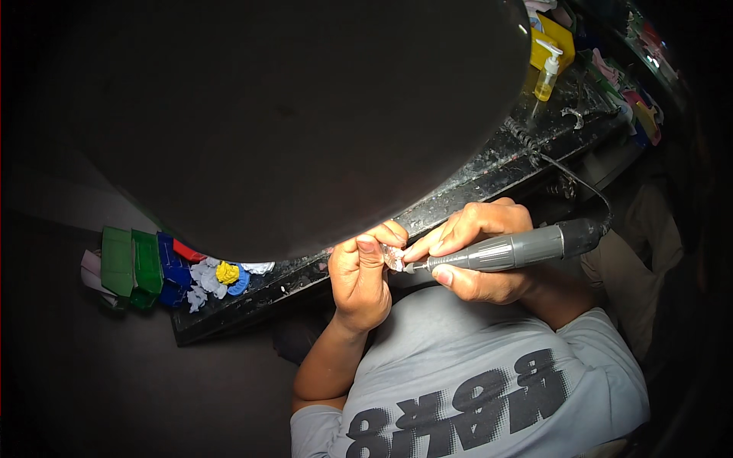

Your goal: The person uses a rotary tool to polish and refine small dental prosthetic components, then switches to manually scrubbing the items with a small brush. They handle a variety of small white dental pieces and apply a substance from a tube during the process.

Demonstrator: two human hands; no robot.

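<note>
My left hand [359,278] is closed, its thumb and fingers pinching a small, shiny, clear-and-pinkish piece [392,258] whose kind I cannot make out. My right hand [485,223] wraps round a grey rotary handpiece [508,250], thumb below and fingers above. The tool lies nearly level, and its thin metal bit points left, at or very near the small piece. Right fingertips come close to the piece too. From the handpiece's rear end a black cord [584,183] curves up toward the bench.
A large dark rounded shape [290,130] hides much of the bench [489,172]. Green, blue and red bins [145,267] stand at the left, beside crumpled white and yellow scraps [217,276]. A pump bottle [547,76] with yellow liquid stands at the upper right, near a yellow bin [561,34].
</note>
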